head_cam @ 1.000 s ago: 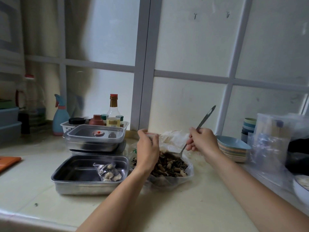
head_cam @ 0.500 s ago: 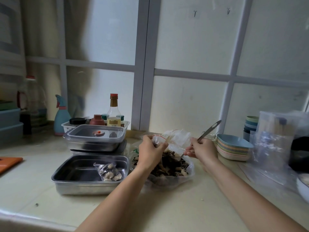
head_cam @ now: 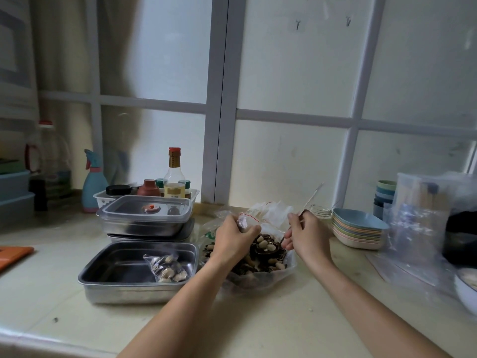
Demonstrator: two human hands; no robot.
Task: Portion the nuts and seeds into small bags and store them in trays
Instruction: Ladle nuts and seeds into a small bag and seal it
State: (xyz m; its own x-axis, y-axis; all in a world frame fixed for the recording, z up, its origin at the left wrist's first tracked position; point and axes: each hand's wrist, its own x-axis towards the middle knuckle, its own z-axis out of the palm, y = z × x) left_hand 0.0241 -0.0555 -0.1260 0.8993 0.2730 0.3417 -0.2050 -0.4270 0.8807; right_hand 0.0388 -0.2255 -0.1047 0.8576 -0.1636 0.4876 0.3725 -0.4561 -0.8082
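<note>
Left hand pinches the small clear red-striped zip bag; right hand has its fingers round a loaded metal spoon over the big clear bag of nuts and seeds. I'd hold the mouth wide and tip slowly.

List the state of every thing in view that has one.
Left grip: pinching the small bag.
Small bag: held over the big bag.
Right grip: holding the spoon.
Spoon: loaded with nuts.
Big bag: open, on the counter.
Front tray: uncovered, one filled bag inside.
Filled bag: lying in the front tray.
Back tray: lid on.
Bottle: upright, capped.
</note>
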